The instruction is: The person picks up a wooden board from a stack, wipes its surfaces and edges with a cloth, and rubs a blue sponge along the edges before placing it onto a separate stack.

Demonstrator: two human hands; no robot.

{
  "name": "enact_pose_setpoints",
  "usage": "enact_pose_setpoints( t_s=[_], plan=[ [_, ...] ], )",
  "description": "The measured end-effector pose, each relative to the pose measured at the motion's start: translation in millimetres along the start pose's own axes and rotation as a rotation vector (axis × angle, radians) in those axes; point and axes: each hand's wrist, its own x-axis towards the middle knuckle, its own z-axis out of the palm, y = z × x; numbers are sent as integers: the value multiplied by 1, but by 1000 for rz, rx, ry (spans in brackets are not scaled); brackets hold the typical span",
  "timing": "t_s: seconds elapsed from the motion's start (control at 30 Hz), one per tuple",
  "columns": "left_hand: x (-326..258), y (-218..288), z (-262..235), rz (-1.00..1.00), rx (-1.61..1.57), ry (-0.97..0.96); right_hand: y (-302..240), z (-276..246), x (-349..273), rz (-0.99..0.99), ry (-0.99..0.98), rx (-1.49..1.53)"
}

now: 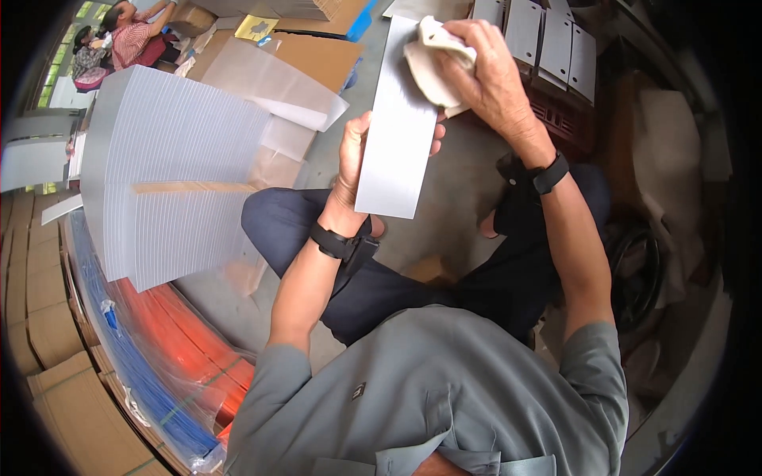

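Observation:
My left hand [355,155] grips a long, flat silver metal panel [394,151] from beneath, its thumb on the left edge and fingertips curling round the right edge. The panel is tilted in front of me, above my knees. Bunched in my right hand [490,75] is a white cloth [436,67], which lies against the panel's upper right part. The fingers press the cloth from above and hide some of it. The panel's underside cannot be seen.
A tall stack of silver panels [182,174] stands at my left, with brown tape across it. Panels with holes [548,40] lie at the upper right. Orange bundles [182,337], blue bundles [143,373] and cardboard boxes [79,404] line the lower left. Two people [139,36] are at the far left.

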Motion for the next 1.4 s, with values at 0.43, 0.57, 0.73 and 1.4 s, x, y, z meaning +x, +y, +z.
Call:
enact_pose_setpoints(
  t_s=[0.43,0.57,0.73,1.4],
  plan=[
    [-5,49,0,410,-40,120,-87,26,-103,-260,-1185,663],
    [-8,58,-6,424,27,73,-58,17,-67,8,-965,617],
    [-12,56,-4,419,20,46,-51,8,-33,225,-337,467],
    [-4,56,-11,453,32,117,-62,-1,-5,245,-551,718]
  ],
)
